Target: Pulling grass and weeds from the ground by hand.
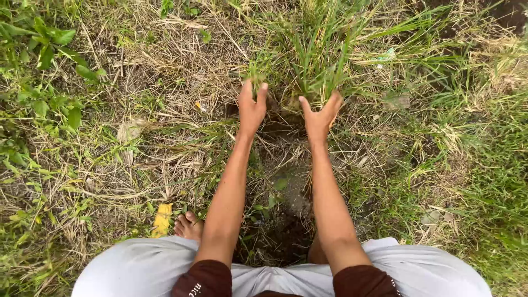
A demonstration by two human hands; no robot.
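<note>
A tall clump of green grass (311,52) grows from the ground straight ahead of me. My left hand (251,107) is at the clump's left base with fingers curled around a few blades. On the clump's right base is my right hand (320,115), whose fingers close into the stems. Dark bare soil (283,124) shows between the two hands, under the clump. Both forearms reach forward from dark red sleeves.
Dry yellow straw covers the ground to the left (154,137). Leafy green weeds (49,60) stand at far left, thick grass (495,181) at right. My bare foot (188,225) rests beside a yellow leaf (161,219). A dark hollow of soil (280,236) lies between my light grey-clad knees.
</note>
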